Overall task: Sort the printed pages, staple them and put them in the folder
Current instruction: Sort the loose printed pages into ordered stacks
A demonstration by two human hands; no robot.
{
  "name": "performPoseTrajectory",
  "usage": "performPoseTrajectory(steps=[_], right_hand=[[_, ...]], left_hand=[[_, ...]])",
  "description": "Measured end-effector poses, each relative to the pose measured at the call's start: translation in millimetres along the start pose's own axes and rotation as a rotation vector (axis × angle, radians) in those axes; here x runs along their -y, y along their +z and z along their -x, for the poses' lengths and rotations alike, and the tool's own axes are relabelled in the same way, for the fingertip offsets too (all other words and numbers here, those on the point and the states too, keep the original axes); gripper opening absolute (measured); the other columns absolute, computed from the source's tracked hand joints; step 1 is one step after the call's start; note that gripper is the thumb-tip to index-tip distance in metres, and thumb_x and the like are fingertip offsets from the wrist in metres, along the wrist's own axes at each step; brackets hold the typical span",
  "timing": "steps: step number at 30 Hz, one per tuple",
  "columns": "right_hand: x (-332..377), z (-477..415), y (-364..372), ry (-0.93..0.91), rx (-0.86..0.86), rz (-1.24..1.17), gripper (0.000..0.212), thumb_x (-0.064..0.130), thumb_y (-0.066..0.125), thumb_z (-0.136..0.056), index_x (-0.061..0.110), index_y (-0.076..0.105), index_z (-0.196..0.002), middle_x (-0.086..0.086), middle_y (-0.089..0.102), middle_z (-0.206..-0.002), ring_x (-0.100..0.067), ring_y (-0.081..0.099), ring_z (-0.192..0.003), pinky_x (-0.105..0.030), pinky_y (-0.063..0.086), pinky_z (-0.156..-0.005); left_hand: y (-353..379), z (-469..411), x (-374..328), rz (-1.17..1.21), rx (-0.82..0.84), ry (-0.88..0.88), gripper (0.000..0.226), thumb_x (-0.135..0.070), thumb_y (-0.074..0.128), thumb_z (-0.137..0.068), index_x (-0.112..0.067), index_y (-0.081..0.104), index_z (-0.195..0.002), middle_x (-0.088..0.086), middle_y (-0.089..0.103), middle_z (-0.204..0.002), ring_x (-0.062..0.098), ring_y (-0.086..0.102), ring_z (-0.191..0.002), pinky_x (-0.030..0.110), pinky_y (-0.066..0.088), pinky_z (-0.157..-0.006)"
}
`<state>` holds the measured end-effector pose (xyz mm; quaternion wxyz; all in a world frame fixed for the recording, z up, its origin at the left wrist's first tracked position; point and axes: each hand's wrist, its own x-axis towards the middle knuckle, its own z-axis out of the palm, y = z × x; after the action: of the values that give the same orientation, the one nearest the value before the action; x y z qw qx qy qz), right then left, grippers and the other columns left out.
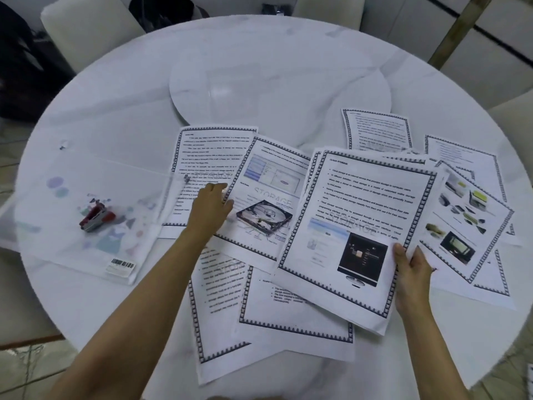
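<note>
1. A clear plastic folder lay flat on the left part of the round white table, its long axis running from the far left toward the near right, with a barcode label at its near right corner.
2. One red and grey stapler rested on top of the folder, its long axis pointing left-near to right-far.
3. The left hand reached forward from a nearly straight forearm, palm down, fingers curled together onto the left edge of the page with a hard-drive picture; whether it pinched that sheet or merely pressed on it could not be told.
4. That page lay tilted, its top leaning to the right, overlapping a text page behind it.
5. Two more bordered sheets lay nearest the person, partly covered.
6. The right hand was clamped on the lower right edge of a small stack topped by the "Cloud Storage" page, thumb on top, its top tilted left.
7. About ten printed pages showed in all; further right lay a page of device photos and other overlapping sheets.
</note>
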<state>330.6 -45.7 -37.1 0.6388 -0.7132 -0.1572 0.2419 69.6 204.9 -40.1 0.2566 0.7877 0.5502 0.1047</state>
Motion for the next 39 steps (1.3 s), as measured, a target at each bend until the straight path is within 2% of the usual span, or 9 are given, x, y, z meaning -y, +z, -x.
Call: performPoseTrajectory(steps=[5, 9, 14, 17, 23, 29, 34, 37, 39], right_hand=[[-14, 4, 15, 0.016, -0.033, 0.046, 0.085, 0.077, 0.065, -0.053, 0.022, 0.056, -0.118, 0.012, 0.064, -0.104, 0.001, 0.065, -0.09, -0.015, 0.055, -0.072], [-24, -1, 19, 0.036, -0.051, 0.048, 0.043, 0.035, 0.055, -0.088, 0.012, 0.053, -0.124, 0.001, 0.063, -0.108, -0.002, 0.062, -0.092, -0.01, 0.052, -0.068], [-23, -2, 28, 0.063, -0.061, 0.056, 0.031, 0.016, 0.048, -0.095, 0.008, 0.051, -0.125, 0.003, 0.062, -0.103, 0.011, 0.063, -0.08, -0.006, 0.049, -0.062], [-16, -2, 35, 0.042, -0.059, 0.054, 0.036, 0.025, 0.052, -0.092, 0.007, 0.052, -0.124, 0.012, 0.064, -0.098, 0.006, 0.064, -0.084, -0.008, 0.049, -0.061], [6, -7, 53, 0.061, -0.005, -0.028, 0.096, 0.076, 0.071, -0.043, 0.015, 0.058, -0.116, 0.006, 0.068, -0.103, -0.007, 0.067, -0.091, -0.021, 0.056, -0.075], [26, -6, 77, 0.023, 0.079, -0.042, 0.044, 0.057, 0.067, -0.063, 0.028, 0.065, -0.095, 0.006, 0.072, -0.098, -0.019, 0.066, -0.1, -0.034, 0.054, -0.087], [25, 5, 68, -0.006, 0.154, 0.0, 0.022, 0.02, 0.051, -0.094, 0.019, 0.058, -0.114, 0.008, 0.067, -0.106, -0.004, 0.066, -0.093, -0.018, 0.054, -0.077], [12, 13, 57, 0.04, 0.225, 0.088, 0.017, 0.024, 0.052, -0.093, 0.025, 0.06, -0.108, 0.003, 0.068, -0.108, -0.014, 0.067, -0.096, -0.03, 0.055, -0.081], [2, 19, 52, 0.083, 0.247, 0.145, 0.018, 0.027, 0.053, -0.093, 0.024, 0.059, -0.109, -0.003, 0.067, -0.11, -0.02, 0.066, -0.097, -0.039, 0.053, -0.085]], left_hand=[[5, -32, 1, 0.1, 0.014, -0.06, 0.05, -0.022, 0.058, -0.089, -0.004, 0.044, -0.133, 0.019, 0.049, -0.129, 0.034, 0.043, -0.119, 0.04, 0.036, -0.097], [5, -50, -3, 0.174, 0.021, -0.079, 0.045, -0.021, 0.06, -0.086, -0.001, 0.051, -0.125, 0.02, 0.057, -0.116, 0.034, 0.053, -0.107, 0.041, 0.045, -0.091], [4, -54, -11, 0.161, 0.034, -0.014, 0.021, -0.014, 0.054, -0.089, -0.001, 0.054, -0.073, 0.003, 0.042, -0.06, 0.024, 0.044, -0.066, 0.028, 0.03, -0.06], [1, -49, -17, 0.261, 0.004, 0.091, 0.014, -0.014, 0.048, -0.094, -0.006, 0.053, -0.084, 0.003, 0.048, -0.07, 0.016, 0.041, -0.063, 0.026, 0.028, -0.054], [-4, -21, -27, 0.473, 0.018, 0.156, 0.024, -0.02, 0.037, -0.1, -0.006, 0.051, -0.114, -0.003, 0.05, -0.069, 0.006, 0.04, -0.056, 0.01, 0.032, -0.049], [-9, 22, -46, 0.675, 0.013, 0.08, 0.025, -0.023, 0.035, -0.1, -0.017, 0.05, -0.119, -0.003, 0.062, -0.093, 0.003, 0.057, -0.079, 0.016, 0.045, -0.07], [-4, 58, -49, 0.897, 0.097, -0.082, 0.022, -0.02, 0.031, -0.101, -0.032, 0.05, -0.1, -0.025, 0.052, -0.097, -0.026, 0.05, -0.081, 0.001, 0.036, -0.074], [7, 80, -45, 0.895, 0.16, -0.163, 0.034, -0.031, 0.028, -0.101, -0.022, 0.045, -0.13, -0.016, 0.047, -0.12, -0.004, 0.043, -0.121, 0.006, 0.024, -0.096], [18, 91, -40, 0.887, 0.195, -0.183, 0.036, -0.036, 0.034, -0.099, -0.023, 0.038, -0.132, -0.018, 0.045, -0.124, 0.0, 0.043, -0.12, 0.005, 0.025, -0.098]])
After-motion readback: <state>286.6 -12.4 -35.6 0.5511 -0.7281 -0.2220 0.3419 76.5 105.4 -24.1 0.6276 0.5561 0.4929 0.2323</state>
